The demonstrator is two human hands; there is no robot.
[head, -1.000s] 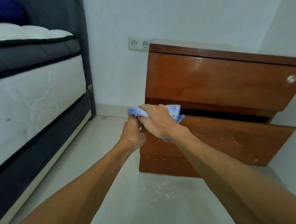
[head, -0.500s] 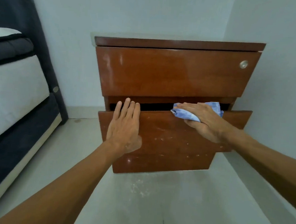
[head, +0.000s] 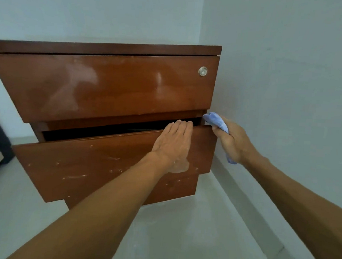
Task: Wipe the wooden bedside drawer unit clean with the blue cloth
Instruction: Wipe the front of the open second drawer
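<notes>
Your left hand [head: 174, 144] lies flat and open on the drawer [head: 103, 165] front. Your right hand [head: 233, 142] squeezes the cloth [head: 215, 120] at the unit's [head: 100, 88] right edge.

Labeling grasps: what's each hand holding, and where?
Right hand grips the bunched cloth around its middle, ends sticking out. Left hand holds nothing, flat on the drawer front.

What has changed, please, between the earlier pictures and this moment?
The right hand carried the blue cloth rightward along the lower drawer to its right end. The left hand let go of the cloth and now lies flat on that drawer's front. The drawer stays ajar; the top drawer stays shut.
</notes>
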